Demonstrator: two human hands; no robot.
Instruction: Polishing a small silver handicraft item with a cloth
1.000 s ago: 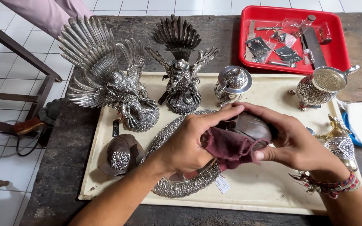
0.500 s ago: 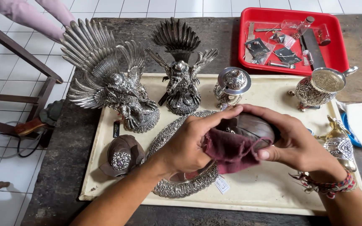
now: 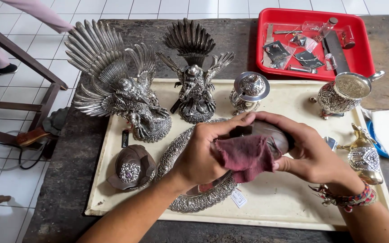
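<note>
My right hand (image 3: 309, 150) grips a dark rounded shell-like piece (image 3: 271, 135) over the cream tray (image 3: 289, 202). My left hand (image 3: 203, 153) presses a maroon cloth (image 3: 245, 155) against that piece. Under both hands lies an ornate oval silver dish (image 3: 181, 148), partly hidden. A woven bracelet circles my right wrist.
On the tray stand a large winged silver bird statue (image 3: 118, 85), a smaller winged figure (image 3: 195, 78), a lidded silver pot (image 3: 250, 90), an embossed silver cup (image 3: 345, 94), a brown shell ornament (image 3: 129, 167) and a gilt figure (image 3: 365, 155). A red tray (image 3: 356, 58) holds small items. A wooden frame (image 3: 28, 94) stands left.
The maroon cloth has shifted a little across the dark piece under my left hand. Both hands stay in the same place above the tray.
</note>
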